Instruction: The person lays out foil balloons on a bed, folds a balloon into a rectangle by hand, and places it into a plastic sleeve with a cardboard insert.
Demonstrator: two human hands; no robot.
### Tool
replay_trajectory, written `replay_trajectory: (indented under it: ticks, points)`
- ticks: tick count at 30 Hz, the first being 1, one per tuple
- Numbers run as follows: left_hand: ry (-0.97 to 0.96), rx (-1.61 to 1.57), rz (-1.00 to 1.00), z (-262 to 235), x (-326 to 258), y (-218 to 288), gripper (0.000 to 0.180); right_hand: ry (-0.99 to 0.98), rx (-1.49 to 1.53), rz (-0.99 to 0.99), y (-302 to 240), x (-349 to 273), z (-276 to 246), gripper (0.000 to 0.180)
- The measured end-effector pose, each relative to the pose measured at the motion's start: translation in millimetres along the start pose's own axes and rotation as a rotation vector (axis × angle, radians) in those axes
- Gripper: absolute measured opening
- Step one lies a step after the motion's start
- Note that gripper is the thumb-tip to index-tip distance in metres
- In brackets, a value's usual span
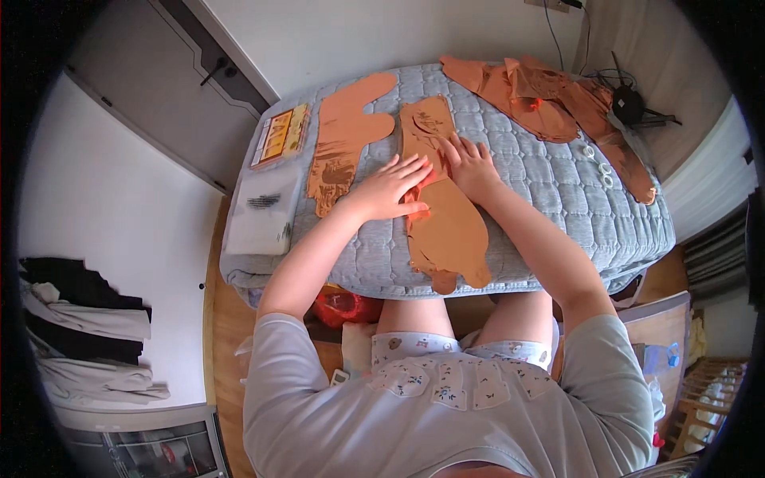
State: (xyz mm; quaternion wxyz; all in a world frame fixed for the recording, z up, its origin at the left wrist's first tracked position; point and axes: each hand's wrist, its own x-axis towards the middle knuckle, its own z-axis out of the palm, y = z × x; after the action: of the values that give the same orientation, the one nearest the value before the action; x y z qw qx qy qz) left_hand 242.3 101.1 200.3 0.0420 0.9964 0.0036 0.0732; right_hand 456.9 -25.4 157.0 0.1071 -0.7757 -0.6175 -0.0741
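Note:
In front of me on the bed lies a flat copper-brown piece point(448, 223) that looks like a deflated foil balloon, with dark printed lines and an orange-red part near its middle. My left hand point(392, 189) rests on its left side over the orange-red part, fingers spread. Pressing on its right side, my right hand point(473, 169) is flat with fingers stretched out. Both palms hide some of the piece. Left of it lies another flat brown foil piece point(339, 135) with rounded lobes, and crumpled brown foil pieces point(550, 107) lie at the far right.
A grey quilted mattress point(522, 239) carries everything. On its left are a yellow-and-red picture packet point(280, 137) and a clear plastic bag point(259, 219). White rings point(606, 175) lie at the right, near a black router point(628, 103) with cables. A grey door point(171, 76) stands at far left.

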Motion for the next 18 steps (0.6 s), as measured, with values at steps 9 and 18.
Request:
replay_trajectory:
  ticks: [9, 18]
  points:
    - [0.076, -0.145, 0.001, 10.6, 0.0, -5.8, 0.082, -0.018, -0.008, 0.013, 9.4, 2.2, 5.0, 0.061]
    - [0.066, -0.022, -0.034, 8.0, -4.5, 0.3, 0.086, -0.102, 0.458, 0.080, 26.9, 12.3, -12.9, 0.053]
